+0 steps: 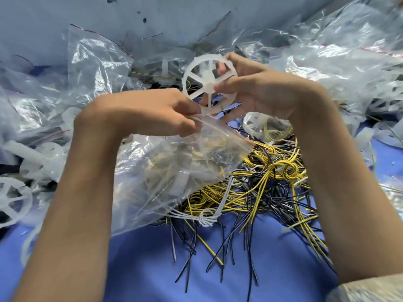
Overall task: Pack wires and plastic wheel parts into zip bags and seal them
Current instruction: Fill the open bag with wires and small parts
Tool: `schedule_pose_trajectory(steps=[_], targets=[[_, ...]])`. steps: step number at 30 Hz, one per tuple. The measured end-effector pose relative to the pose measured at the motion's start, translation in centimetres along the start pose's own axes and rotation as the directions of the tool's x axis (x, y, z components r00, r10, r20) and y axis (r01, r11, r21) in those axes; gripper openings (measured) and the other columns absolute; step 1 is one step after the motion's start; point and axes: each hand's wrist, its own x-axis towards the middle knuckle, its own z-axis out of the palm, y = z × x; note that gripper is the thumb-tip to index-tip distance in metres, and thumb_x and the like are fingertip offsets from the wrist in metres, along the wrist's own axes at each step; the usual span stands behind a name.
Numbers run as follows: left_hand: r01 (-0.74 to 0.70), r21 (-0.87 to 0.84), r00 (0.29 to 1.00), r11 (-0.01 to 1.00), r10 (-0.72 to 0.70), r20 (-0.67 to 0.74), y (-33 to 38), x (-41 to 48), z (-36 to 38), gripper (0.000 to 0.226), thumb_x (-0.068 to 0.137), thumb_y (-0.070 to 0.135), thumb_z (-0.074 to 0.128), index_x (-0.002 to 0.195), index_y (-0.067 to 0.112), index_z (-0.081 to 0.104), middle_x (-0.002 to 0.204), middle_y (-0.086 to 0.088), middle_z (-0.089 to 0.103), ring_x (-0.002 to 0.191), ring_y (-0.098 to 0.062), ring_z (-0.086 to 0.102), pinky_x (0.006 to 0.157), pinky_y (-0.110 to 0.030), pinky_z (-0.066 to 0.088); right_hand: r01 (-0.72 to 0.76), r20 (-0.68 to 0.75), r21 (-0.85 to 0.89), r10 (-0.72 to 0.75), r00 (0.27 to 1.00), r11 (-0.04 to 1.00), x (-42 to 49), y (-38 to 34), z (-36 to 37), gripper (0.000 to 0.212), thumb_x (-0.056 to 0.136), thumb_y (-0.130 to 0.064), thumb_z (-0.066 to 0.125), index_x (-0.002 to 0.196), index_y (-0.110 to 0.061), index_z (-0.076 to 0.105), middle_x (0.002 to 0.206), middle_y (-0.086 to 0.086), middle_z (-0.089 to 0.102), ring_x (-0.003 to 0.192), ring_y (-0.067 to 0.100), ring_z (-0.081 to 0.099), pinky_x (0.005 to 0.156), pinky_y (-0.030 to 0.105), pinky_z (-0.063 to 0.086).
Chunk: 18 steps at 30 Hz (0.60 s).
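Note:
A white spoked plastic wheel (208,83) is upright in the middle of the view, pinched by my right hand (261,92) at its hub and rim. Just below it my left hand (157,112) pinches the open top edge of a clear zip bag (174,171). The wheel's lower rim touches the bag's mouth. Inside the bag I see yellow wires and a white plastic part. A heap of loose yellow, black and white wires (261,186) lies on the blue table under and right of the bag.
Crumpled clear zip bags (96,62) pile up at the back and on the right (340,51). More white wheels lie at the left edge (13,201) and behind the wires (259,125). The blue tabletop (152,262) shows in front.

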Motion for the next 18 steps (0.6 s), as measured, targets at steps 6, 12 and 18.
schedule_pose_trajectory(steps=[6,12,18], targets=[[-0.004,-0.03,0.999,1.0,0.003,-0.037,-0.62,-0.02,0.06,0.023,0.069,0.044,0.051,0.075,0.025,0.065,0.074,0.002,0.063,0.075,-0.02,0.058,0.068,-0.034,0.043,-0.059,0.043,-0.089,0.063,0.997,0.994,-0.77,0.33,-0.19,0.037,0.084,-0.014,0.062,0.112,0.002,0.044,0.095,0.009,0.07,0.076,0.023,0.07,0.071,0.045,0.059],[-0.042,-0.094,0.99,0.995,0.028,-0.139,-0.63,-0.22,-0.07,0.019,0.07,0.04,0.052,0.073,0.029,0.067,0.068,0.01,0.066,0.065,-0.008,0.058,0.06,-0.026,0.041,-0.061,0.103,-0.051,0.066,0.993,0.997,-0.97,0.04,-0.83,0.025,0.087,-0.036,0.053,0.099,-0.016,0.059,0.09,0.002,0.07,0.078,0.024,0.068,0.07,0.041,0.058],[-0.142,-0.163,0.959,0.976,0.095,-0.266,-0.12,-0.53,-0.18,0.019,0.078,0.033,0.057,0.065,0.024,0.067,0.047,0.009,0.041,0.046,-0.003,0.039,0.041,-0.008,0.032,-0.181,0.155,-0.044,0.186,0.97,0.982,-0.69,0.21,-1.05,0.068,0.095,-0.051,0.029,0.126,0.008,0.039,0.108,0.017,0.067,0.095,0.036,0.066,0.073,0.046,0.057]])
